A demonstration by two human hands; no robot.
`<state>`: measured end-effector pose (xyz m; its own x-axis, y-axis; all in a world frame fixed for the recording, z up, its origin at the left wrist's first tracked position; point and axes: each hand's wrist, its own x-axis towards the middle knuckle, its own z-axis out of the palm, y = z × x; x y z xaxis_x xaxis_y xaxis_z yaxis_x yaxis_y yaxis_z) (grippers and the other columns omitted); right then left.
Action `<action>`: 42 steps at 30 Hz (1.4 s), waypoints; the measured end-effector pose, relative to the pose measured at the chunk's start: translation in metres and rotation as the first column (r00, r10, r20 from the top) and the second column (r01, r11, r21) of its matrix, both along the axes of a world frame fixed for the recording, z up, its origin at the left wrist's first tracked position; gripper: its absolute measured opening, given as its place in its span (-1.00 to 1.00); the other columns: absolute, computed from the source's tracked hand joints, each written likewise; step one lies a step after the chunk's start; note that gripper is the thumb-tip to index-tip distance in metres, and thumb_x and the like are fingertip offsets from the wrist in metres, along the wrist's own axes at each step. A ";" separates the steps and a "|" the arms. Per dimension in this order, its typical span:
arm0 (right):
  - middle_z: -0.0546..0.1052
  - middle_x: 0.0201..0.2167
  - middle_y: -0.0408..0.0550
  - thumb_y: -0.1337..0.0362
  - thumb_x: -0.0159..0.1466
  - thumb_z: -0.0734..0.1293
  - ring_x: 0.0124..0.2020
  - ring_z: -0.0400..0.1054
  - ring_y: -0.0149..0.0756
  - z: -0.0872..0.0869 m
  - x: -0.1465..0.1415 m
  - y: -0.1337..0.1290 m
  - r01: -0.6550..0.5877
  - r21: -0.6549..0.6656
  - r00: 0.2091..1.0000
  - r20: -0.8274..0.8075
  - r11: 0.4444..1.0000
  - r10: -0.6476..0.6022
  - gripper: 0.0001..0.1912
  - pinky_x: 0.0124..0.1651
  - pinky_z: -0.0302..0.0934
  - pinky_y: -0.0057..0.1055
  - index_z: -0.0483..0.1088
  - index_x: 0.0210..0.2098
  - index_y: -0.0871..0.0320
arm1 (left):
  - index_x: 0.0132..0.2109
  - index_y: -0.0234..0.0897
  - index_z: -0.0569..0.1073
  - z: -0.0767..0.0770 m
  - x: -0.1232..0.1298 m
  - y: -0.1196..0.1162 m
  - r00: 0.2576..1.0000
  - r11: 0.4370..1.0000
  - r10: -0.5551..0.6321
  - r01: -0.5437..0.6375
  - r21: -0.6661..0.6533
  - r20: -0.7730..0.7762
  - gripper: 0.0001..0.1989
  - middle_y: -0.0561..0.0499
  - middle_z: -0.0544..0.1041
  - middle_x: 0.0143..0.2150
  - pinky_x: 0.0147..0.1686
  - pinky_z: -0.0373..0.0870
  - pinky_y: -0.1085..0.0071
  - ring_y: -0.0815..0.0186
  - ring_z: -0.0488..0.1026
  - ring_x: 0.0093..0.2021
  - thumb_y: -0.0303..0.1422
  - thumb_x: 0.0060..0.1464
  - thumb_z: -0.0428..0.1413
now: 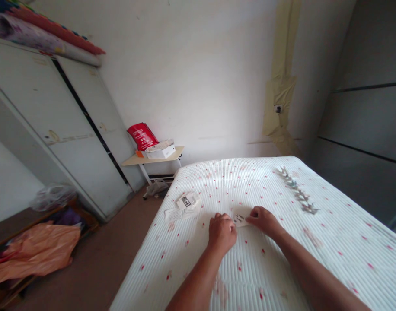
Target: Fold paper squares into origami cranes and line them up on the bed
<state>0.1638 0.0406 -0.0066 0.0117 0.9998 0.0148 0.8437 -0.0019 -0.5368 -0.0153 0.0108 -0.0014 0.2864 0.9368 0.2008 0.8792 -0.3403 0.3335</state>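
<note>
A small piece of printed paper point(240, 220) lies on the white, red-dotted bed cover point(250, 276). My left hand point(222, 232), with curled fingers, is closed at the paper's left edge. At its right edge my right hand point(263, 221) pinches the paper between thumb and fingers. More printed paper pieces point(187, 201) lie to the left on the bed, one with a dark square print. On the right side of the bed, a row of small folded paper shapes point(302, 195) runs diagonally.
Beyond the bed's left corner stands a small table point(129, 161) with a red bag point(142, 136) and a white box point(162, 152). An orange plastic bag point(39, 248) lies at the lower left, before a grey cabinet point(84, 155).
</note>
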 end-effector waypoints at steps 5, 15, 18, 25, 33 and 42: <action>0.38 -0.31 -0.04 0.24 0.07 0.31 -0.38 0.34 -0.33 0.003 -0.019 -0.013 0.034 0.059 0.984 0.171 0.998 -0.044 -0.85 -0.42 0.02 -0.46 0.33 -0.39 0.18 | -0.42 -0.22 0.51 0.003 0.013 0.008 0.984 0.986 0.163 -0.166 -0.033 -0.071 -0.82 0.01 0.50 -0.31 -0.23 0.17 0.35 0.26 0.33 -0.18 -0.27 -0.01 0.06; 0.36 -0.31 -0.05 0.22 0.08 0.32 -0.38 0.35 -0.33 0.008 -0.020 -0.015 0.026 0.029 0.980 0.198 0.999 -0.031 -0.84 -0.44 -0.01 -0.45 0.31 -0.38 0.17 | -0.38 -0.20 0.47 -0.001 0.019 0.010 0.950 0.947 0.312 -0.310 -0.084 0.012 -0.88 0.04 0.49 -0.30 -0.23 0.18 0.31 0.20 0.35 -0.17 -0.28 -0.13 0.15; 0.35 -0.32 -0.06 0.25 0.07 0.31 -0.40 0.33 -0.35 0.007 -0.020 -0.015 0.017 0.040 0.981 0.190 0.999 -0.024 -0.86 -0.44 -0.03 -0.45 0.31 -0.38 0.18 | -0.38 -0.17 0.47 -0.003 0.016 0.012 0.953 0.950 0.302 -0.299 -0.086 0.025 -0.91 0.06 0.49 -0.30 -0.25 0.19 0.34 0.22 0.36 -0.18 -0.33 -0.13 0.13; 0.35 -0.34 -0.08 0.29 0.06 0.29 -0.42 0.29 -0.39 0.005 -0.017 -0.014 0.004 0.046 0.984 0.177 0.999 -0.012 -0.88 -0.46 -0.07 -0.46 0.31 -0.40 0.19 | -0.38 -0.19 0.49 -0.006 0.004 0.016 0.966 0.965 0.251 -0.244 -0.093 0.068 -0.86 0.06 0.49 -0.31 -0.28 0.21 0.43 0.30 0.36 -0.23 -0.48 -0.10 0.06; 0.36 -0.32 -0.09 0.27 0.06 0.30 -0.41 0.30 -0.39 0.005 -0.015 -0.015 0.007 0.036 0.988 0.154 0.999 -0.012 -0.87 -0.46 -0.08 -0.48 0.31 -0.39 0.18 | -0.37 -0.25 0.48 -0.013 -0.008 0.014 0.971 0.981 0.188 -0.181 -0.065 0.149 -0.75 0.05 0.49 -0.30 -0.18 0.22 0.48 0.35 0.35 -0.19 -0.64 -0.14 0.01; 0.36 -0.24 -0.12 0.35 0.02 0.33 -0.34 0.30 -0.40 0.006 -0.009 -0.021 -0.098 0.040 0.995 0.037 0.994 0.097 -0.77 -0.35 0.02 -0.52 0.35 -0.28 0.12 | -0.20 -0.17 0.49 -0.010 -0.002 0.005 0.968 0.984 0.178 -0.176 -0.030 0.177 -0.75 0.06 0.48 -0.22 -0.10 0.20 0.41 0.29 0.33 -0.14 -0.40 -0.12 0.14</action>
<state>0.1543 0.0197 -0.0007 -0.0873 0.9947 0.0550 0.8572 0.1031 -0.5046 -0.0172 0.0157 -0.0114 0.0767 0.9725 0.2199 0.8510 -0.1787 0.4939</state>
